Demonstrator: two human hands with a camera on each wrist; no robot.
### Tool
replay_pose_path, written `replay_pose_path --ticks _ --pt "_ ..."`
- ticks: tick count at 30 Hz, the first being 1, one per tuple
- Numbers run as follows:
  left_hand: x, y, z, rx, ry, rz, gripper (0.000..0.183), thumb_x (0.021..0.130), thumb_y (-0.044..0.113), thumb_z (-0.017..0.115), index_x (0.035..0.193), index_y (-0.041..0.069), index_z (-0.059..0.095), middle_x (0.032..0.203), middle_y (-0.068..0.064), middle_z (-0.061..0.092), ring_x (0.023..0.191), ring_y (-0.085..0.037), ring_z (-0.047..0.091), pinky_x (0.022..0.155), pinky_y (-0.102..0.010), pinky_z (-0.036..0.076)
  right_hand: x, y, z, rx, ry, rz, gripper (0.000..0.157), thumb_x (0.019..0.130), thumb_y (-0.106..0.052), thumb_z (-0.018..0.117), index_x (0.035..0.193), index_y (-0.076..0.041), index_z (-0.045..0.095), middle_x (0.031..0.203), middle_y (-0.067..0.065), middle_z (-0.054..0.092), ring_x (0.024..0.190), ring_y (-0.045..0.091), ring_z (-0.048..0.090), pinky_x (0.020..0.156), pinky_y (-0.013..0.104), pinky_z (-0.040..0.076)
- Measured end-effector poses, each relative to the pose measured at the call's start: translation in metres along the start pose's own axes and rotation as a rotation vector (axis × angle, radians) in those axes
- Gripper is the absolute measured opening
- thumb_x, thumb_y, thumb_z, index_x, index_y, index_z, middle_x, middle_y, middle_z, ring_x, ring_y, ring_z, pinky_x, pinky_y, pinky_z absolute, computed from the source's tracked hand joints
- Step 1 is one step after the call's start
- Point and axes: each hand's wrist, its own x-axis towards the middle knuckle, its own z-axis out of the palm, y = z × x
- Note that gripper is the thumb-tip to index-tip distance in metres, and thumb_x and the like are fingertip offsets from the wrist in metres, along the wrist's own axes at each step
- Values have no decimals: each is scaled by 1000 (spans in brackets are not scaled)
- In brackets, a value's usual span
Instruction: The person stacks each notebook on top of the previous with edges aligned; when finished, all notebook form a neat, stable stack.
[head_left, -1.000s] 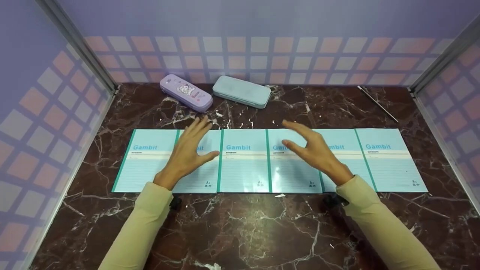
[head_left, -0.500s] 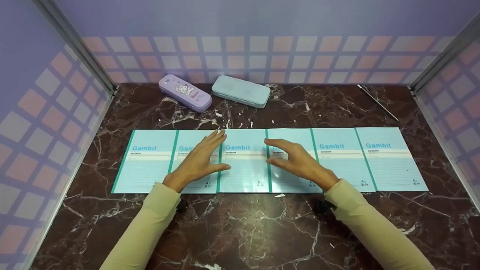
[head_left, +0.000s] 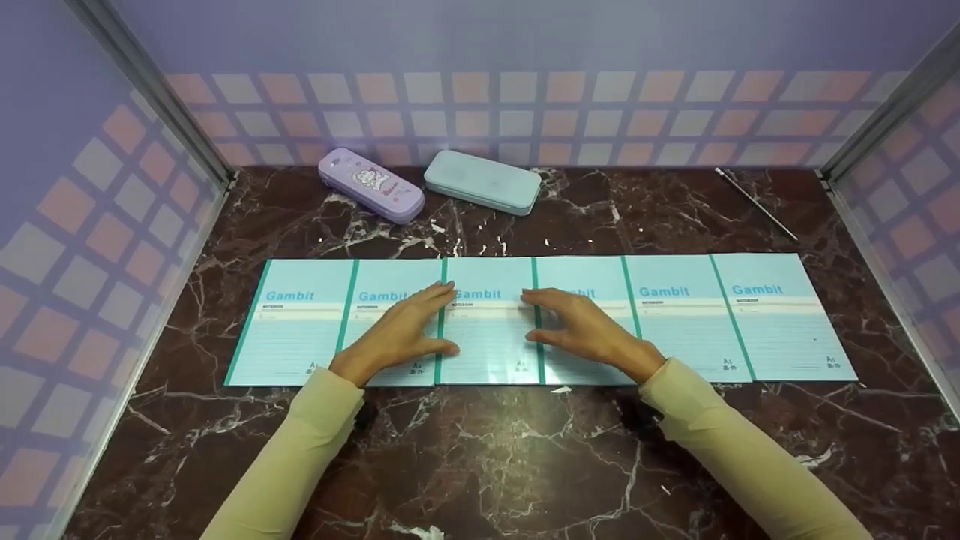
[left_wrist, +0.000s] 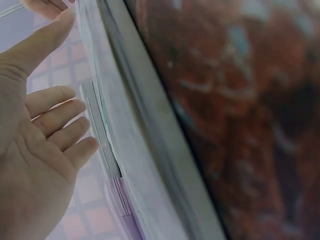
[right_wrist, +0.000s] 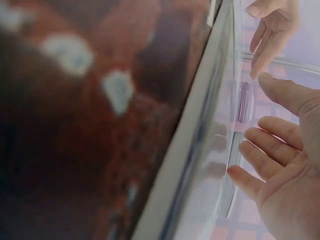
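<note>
Several pale-blue "Gambit" notebooks lie side by side in one row, their green spines to the left. Over the second notebook from the left (head_left: 391, 276) is my left hand (head_left: 399, 331), its fingertips and thumb reaching the edge of the third notebook (head_left: 489, 337). My right hand (head_left: 589, 328) sits over the fourth notebook (head_left: 581, 268), facing the left one across the third. Both hands hold nothing. In the left wrist view the left hand's fingers (left_wrist: 57, 117) are loosely extended; the right wrist view shows relaxed right-hand fingers (right_wrist: 270, 147) close above the covers.
A purple pencil case (head_left: 372, 185) and a light-blue pencil case (head_left: 482, 182) lie behind the row. A thin pencil (head_left: 756, 204) lies at the back right. Small white scraps (head_left: 484, 247) dot the dark marble tabletop (head_left: 495, 450). Panels enclose the back and sides.
Both hands have moved inward and nearer the person, the right one leftward from the fourth and fifth notebooks, narrowing the gap between them. The notebooks have not visibly moved.
</note>
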Motion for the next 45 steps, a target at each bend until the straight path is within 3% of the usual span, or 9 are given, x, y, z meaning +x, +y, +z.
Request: replay_pose_path --ticks 5,12,26,45 --pt "1 0 0 12 -38 -10 95 84 31 91 158 -6 43 167 -19 36 156 -38 30 127 -53 25 0 1 2 -26 -26 4 68 92 -20 85 148 5 57 154 24 53 143 43 49 122 55 36" --pt "1 -3 0 9 -21 14 96 81 31 92 156 -7 45 164 -22 39 153 -39 35 125 -55 27 -2 0 2 -56 -66 0 67 92 -20 86 145 8 58 157 23 50 147 42 44 124 53 33" --pt "2 -1 0 49 -26 21 93 82 31 92 154 -8 48 163 -23 42 152 -39 38 124 -55 30 -6 -1 2 -125 -65 -47 64 92 -22 86 142 9 61 155 25 51 146 45 45 123 55 33" --pt "1 0 1 65 -35 38 93 79 33 93 153 -6 51 161 -23 43 151 -39 40 125 -53 29 -9 -2 5 -145 -73 -44 67 92 -25 86 144 9 59 156 23 51 146 44 44 124 55 31"
